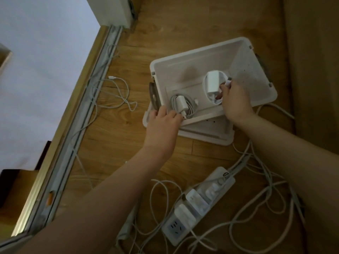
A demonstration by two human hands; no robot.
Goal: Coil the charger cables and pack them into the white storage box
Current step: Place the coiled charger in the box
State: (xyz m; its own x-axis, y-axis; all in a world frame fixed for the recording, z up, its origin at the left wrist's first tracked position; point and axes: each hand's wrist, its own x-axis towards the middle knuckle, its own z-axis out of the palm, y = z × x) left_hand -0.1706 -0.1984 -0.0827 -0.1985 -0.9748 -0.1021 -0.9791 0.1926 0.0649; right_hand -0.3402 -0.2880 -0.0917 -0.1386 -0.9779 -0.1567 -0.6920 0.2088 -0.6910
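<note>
On a wooden plank floor (128,136) sits an open white plastic storage box (201,49). Inside it, the right hand (235,101) pinches a coiled white charger cable with square plug (213,83), which sits left of its fingertips. The left hand (161,123) curls its fingers over the near rim, beside a second coiled charger (183,105).

Shot from one wide-angle camera worn on the head. Looked forward and steeply down onto the wooden floor (128,136) from close above. Framed the white storage box (201,50) right of centre, the power strip (173,229) nearer at the bottom, the sliding-door track (80,114) slanting up the left.
</note>
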